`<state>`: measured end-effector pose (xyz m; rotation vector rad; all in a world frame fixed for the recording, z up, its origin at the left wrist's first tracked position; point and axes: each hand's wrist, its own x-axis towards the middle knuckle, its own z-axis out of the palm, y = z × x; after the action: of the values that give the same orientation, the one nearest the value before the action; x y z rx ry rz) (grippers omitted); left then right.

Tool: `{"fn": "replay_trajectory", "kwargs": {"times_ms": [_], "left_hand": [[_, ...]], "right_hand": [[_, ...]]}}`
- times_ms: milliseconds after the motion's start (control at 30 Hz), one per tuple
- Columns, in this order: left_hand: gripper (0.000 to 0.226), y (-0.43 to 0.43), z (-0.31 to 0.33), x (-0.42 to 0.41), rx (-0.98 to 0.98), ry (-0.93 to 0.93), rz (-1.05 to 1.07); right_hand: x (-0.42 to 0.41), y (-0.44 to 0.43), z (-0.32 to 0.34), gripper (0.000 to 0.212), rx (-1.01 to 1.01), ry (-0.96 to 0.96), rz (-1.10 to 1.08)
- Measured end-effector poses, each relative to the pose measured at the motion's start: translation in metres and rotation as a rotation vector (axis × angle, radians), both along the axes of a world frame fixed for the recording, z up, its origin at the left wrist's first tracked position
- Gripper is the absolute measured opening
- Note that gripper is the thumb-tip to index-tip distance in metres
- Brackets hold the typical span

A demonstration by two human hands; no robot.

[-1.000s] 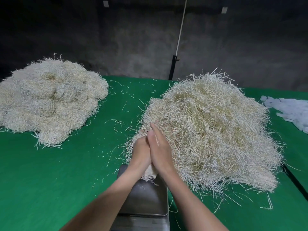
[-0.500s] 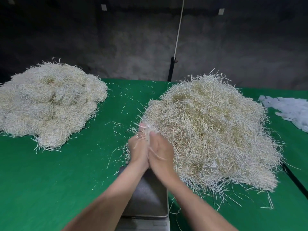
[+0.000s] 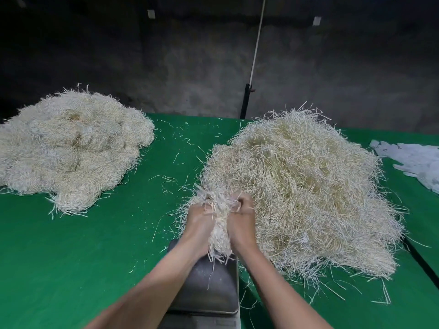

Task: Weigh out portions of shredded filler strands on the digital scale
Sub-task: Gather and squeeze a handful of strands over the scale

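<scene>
The strand clump [image 3: 219, 225] sits squeezed between the left hand [image 3: 198, 219] and the right hand [image 3: 242, 218], over the far end of the scale [image 3: 209, 288] and right at the near edge of the big pile [image 3: 306, 193]. The fingers [image 3: 240, 201] of both hands curl in and pinch the top of the clump. Its loose ends hang down toward the pan, though it is hard to tell whether they touch it.

The main risk is tangling. The clump may still be knitted into the big pile, so pulling it clear could drag extra strands along and spoil the portion. The pile's edge also lies just beside the pan, and any strands leaning on it would skew the reading. The hanging ends could shed onto the desk [image 3: 95, 252], which already carries scattered bits.

The scale's display is cut off at the bottom edge, so no weight can be read. The palms are hidden behind the clump. The second pile [image 3: 71, 148] runs off the left edge, and the pale sheets [image 3: 415, 162] run off the right.
</scene>
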<state>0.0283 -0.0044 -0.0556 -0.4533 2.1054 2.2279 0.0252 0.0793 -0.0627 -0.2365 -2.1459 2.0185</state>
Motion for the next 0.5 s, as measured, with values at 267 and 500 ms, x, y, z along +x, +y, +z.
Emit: {"fn": "replay_trajectory", "kwargs": {"times_ms": [267,500], "left_hand": [[0.006,0.010,0.002,0.002,0.062,0.170,-0.066],[0.054,0.011,0.004,0.014,0.409,-0.011,-0.037]], "right_hand": [[-0.002,0.000,0.014,0.013,0.148,0.081,0.165],[-0.022,0.014,0.014,0.027,-0.218,-0.147,-0.103]]}}
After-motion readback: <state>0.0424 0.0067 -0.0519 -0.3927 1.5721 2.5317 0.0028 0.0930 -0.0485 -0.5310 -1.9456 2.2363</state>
